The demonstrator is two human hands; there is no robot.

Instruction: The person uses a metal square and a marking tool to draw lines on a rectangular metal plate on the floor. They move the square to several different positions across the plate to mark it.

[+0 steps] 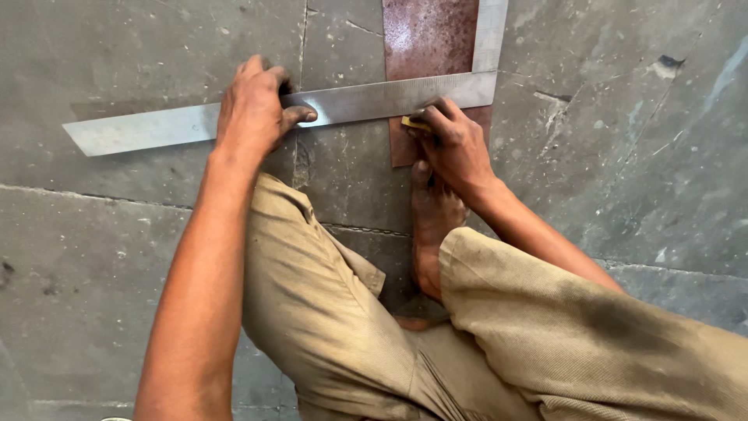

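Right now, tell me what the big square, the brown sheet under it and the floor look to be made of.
Square: bare steel by the look, grey with a dull brushed sheen and a bright glare spot.
Sheet: probably rusty iron or steel plate, reddish-brown and speckled.
Floor: seemingly stone or cement slabs, matt grey, with joints, chips and cracks.

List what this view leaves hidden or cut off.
- Rusty metal sheet: its far end runs past the top edge of the head view; its near end lies under the foot.
- Steel square: the left hand covers part of the blade.
- Small yellow marker: mostly hidden by the right hand; its kind is unclear.
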